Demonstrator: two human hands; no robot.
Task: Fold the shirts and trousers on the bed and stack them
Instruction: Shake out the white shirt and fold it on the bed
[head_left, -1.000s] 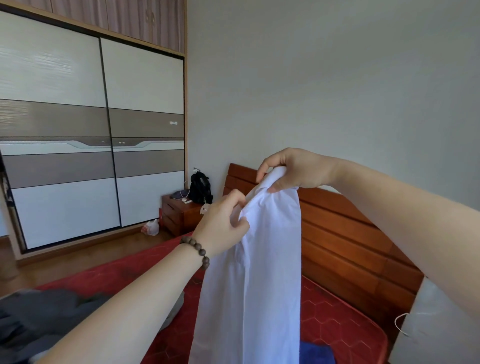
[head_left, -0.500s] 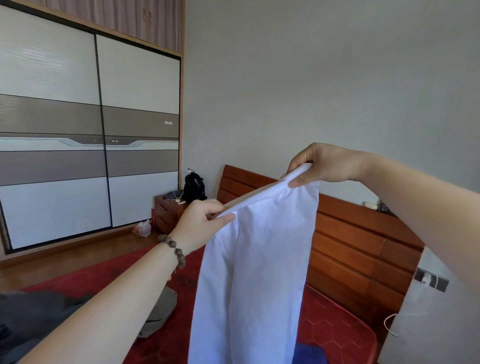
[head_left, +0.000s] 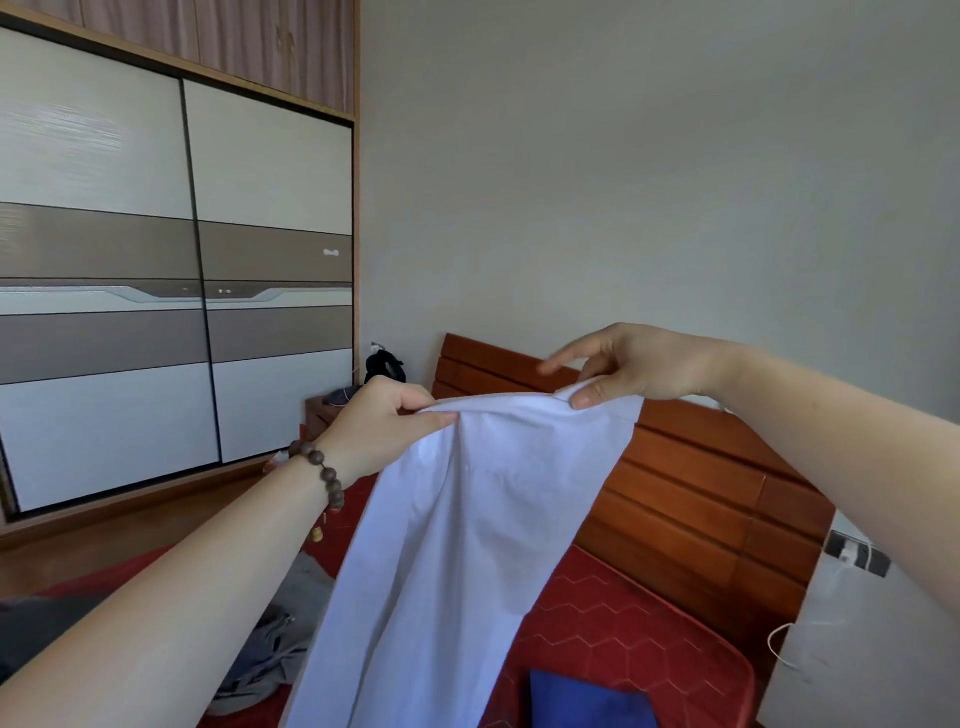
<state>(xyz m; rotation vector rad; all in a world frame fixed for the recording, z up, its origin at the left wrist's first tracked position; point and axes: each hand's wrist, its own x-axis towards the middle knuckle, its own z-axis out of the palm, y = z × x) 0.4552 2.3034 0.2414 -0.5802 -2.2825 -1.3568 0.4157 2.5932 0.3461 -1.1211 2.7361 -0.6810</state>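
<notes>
The thin white cotton shirt (head_left: 467, 545) looks light and limp, a cloth that will sag wherever it is not held and slide off itself when laid down, so it is best taken by its top edge at two well-separated points, near the shoulders or collar, where seams give the fingers something firmer to pinch. That is roughly how it is held: the left hand (head_left: 384, 426) has its fingers curled round a bunch of the top edge, and the right hand (head_left: 623, 364) pinches the edge further along between thumb and a finger, its forefinger sticking out free. Between the two hands the edge runs nearly taut, and the rest hangs in a long narrow drop with soft vertical creases, its lower end out of view. The shirt is up in the air in front of the person, above the red quilted bed (head_left: 623, 623) with its reddish wooden headboard (head_left: 701, 493). On the bed lie a crumpled grey garment (head_left: 280, 639) to the left and a blue folded cloth (head_left: 587, 701) just beside the hanging shirt.
</notes>
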